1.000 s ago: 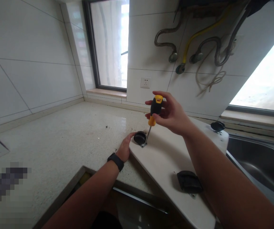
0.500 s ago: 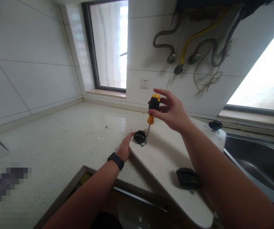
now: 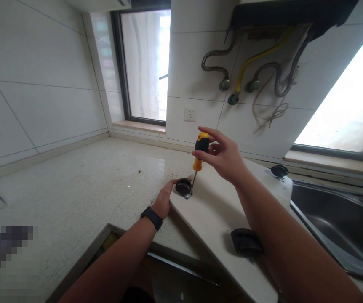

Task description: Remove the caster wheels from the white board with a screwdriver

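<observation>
A white board (image 3: pixel 213 214) with rounded corners lies across the counter, black caster wheels facing up. My right hand (image 3: pixel 224 155) has its fingers closed around the yellow and black handle of a screwdriver (image 3: pixel 197 163). The screwdriver stands nearly upright, its tip at the metal mounting plate (image 3: pixel 188 196) of the far-left caster wheel (image 3: pixel 183 186). My left hand (image 3: pixel 163 199) grips the board's corner beside that wheel, with fingertips behind it partly hidden. Another caster wheel (image 3: pixel 246 242) sits near my right forearm, and a third caster wheel (image 3: pixel 279 170) is at the far right corner.
A steel sink (image 3: pixel 323 210) lies to the right of the board. Below the counter's front edge, an open drawer (image 3: pixel 108 230) shows. A wall socket (image 3: pixel 190 114), flexible pipes (image 3: pixel 214 54) and a yellow pipe (image 3: pixel 244 63) are on the tiled wall. Small dark bits (image 3: pixel 139 171) dot the counter (image 3: pixel 83 181).
The view has tilted slightly upward, so the wall fixtures sit lower in it. Both hands keep their holds, and the screwdriver tip remains at the same mounting plate.
</observation>
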{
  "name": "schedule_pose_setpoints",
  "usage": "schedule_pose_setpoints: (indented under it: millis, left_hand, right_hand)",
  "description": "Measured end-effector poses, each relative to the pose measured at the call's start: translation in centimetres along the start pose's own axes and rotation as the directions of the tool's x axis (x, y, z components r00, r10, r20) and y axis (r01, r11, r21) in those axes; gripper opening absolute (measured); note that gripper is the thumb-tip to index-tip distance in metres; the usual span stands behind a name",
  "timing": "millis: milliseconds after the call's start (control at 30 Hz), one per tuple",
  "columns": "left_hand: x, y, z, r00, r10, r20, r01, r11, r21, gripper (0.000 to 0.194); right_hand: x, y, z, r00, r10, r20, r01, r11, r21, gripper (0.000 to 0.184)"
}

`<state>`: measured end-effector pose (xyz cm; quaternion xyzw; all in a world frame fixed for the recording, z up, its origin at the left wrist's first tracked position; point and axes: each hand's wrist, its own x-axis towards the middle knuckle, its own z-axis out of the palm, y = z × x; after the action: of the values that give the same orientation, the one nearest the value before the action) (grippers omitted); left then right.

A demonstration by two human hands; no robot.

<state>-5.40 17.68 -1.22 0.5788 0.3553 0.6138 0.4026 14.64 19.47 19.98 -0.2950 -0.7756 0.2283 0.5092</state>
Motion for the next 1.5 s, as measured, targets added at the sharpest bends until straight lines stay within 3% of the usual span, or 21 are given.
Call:
schedule_pose_setpoints:
  millis: [100, 233, 300, 433, 533, 733, 867, 1033, 1133, 1333, 1433, 1500]
  left_hand:
    - [0.0, -0.1, 0.1, 1.000, 0.028, -0.014, -0.028, 1.000, 0.010, 0.053]
    - [0.0, 0.0, 0.1, 0.999, 0.031, -0.027, -0.030, 0.999, 0.028, 0.053]
    - [0.0, 0.3, 0.1, 0.999, 0.030, -0.015, -0.029, 0.999, 0.037, 0.050]
    - [0.1, 0.9, 0.3, 0.999, 0.051, 0.018, -0.051, 0.998, 0.023, 0.048]
    - [0.1, 1.0, 0.2, 0.999, 0.032, 0.031, -0.033, 0.999, 0.028, 0.047]
    - [0.1, 1.0, 0.2, 1.000, 0.015, 0.013, -0.016, 0.999, 0.051, 0.046]
    - [0.0, 1.0, 0.3, 1.000, -0.020, -0.001, 0.020, 0.999, 0.027, 0.046]
    - [0.0, 1.0, 0.4, 1.000, -0.023, -0.003, 0.023, 1.000, 0.000, 0.049]
    - [0.0, 1.1, 0.4, 1.000, -0.023, -0.001, 0.023, 1.000, -0.014, 0.049]
    - [-0.1, 1.6, 0.6, 1.000, -0.017, 0.004, 0.017, 1.000, -0.016, 0.048]
    - [0.0, 1.6, 0.5, 1.000, -0.026, -0.002, 0.026, 0.999, -0.020, 0.048]
    - [0.0, 1.6, 0.4, 1.000, -0.027, -0.001, 0.027, 1.000, -0.015, 0.048]
  right_hand:
    - [-0.2, -0.1, -0.6, 0.996, 0.013, 0.092, -0.017, 0.998, 0.053, 0.077]
    - [-0.2, -0.1, -0.4, 0.989, 0.025, 0.148, -0.050, 0.984, 0.171, 0.064]
    - [-0.1, -0.1, 0.0, 0.991, 0.025, 0.128, -0.045, 0.986, 0.158, 0.064]
    - [0.1, -0.2, 0.9, 1.000, 0.029, -0.002, -0.029, 0.999, -0.027, 0.073]
    - [0.1, -0.3, 0.8, 0.999, 0.048, -0.020, -0.049, 0.998, -0.041, 0.068]
    - [-0.4, -0.5, -0.1, 0.989, 0.105, 0.105, -0.114, 0.990, 0.087, 0.076]
    - [-0.7, -0.6, 0.2, 0.978, 0.082, 0.193, -0.122, 0.972, 0.202, 0.064]
    - [-0.4, -0.2, 0.8, 0.996, -0.021, 0.083, 0.020, 1.000, 0.011, 0.065]
    - [-0.1, 0.2, 0.8, 0.999, 0.010, 0.053, -0.008, 0.999, -0.040, 0.071]
    - [-0.5, 0.4, 0.2, 0.990, 0.118, 0.081, -0.127, 0.986, 0.109, 0.081]
    - [-0.8, 0.1, 0.4, 0.975, 0.096, 0.200, -0.147, 0.955, 0.258, 0.074]
    - [-0.9, 0.0, 0.7, 0.976, 0.069, 0.207, -0.131, 0.944, 0.304, 0.065]
